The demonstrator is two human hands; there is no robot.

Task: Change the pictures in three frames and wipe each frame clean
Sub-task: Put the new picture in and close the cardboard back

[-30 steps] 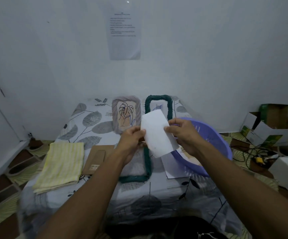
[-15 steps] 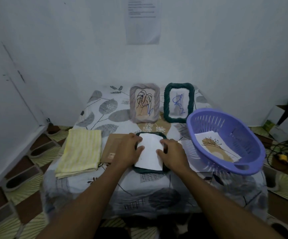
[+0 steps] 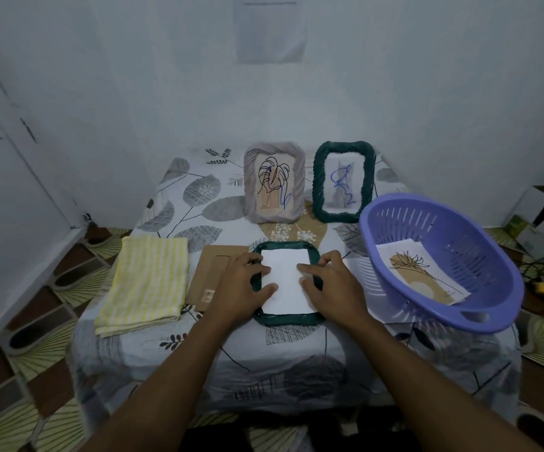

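- At the centre of the head view, a dark green frame (image 3: 288,320) lies flat on the leaf-print table (image 3: 264,349), with a white sheet (image 3: 286,288) lying blank side up inside its rim.
- The left hand (image 3: 242,285) rests on the sheet's left edge. Its fingers are spread and lightly bent, the thumb is on the paper, and it grips nothing.
- The right hand (image 3: 332,285) mirrors it on the sheet's right edge, fingers apart and pressing down, clamped on nothing.
- Just left of the flat frame lies a brown board (image 3: 210,275), partly under the left hand. Further left is a folded yellow cloth (image 3: 145,283).
- Above centre, two frames stand upright side by side: a grey frame (image 3: 251,187) with a leaf drawing, and to its right a second green frame (image 3: 318,182) with a blue scribble.
- At centre right, a purple basket (image 3: 456,246) sits tilted at the table's edge and holds a printed picture (image 3: 422,272).
- At the top centre, a paper (image 3: 269,27) hangs on the wall; its text is too blurred to read.
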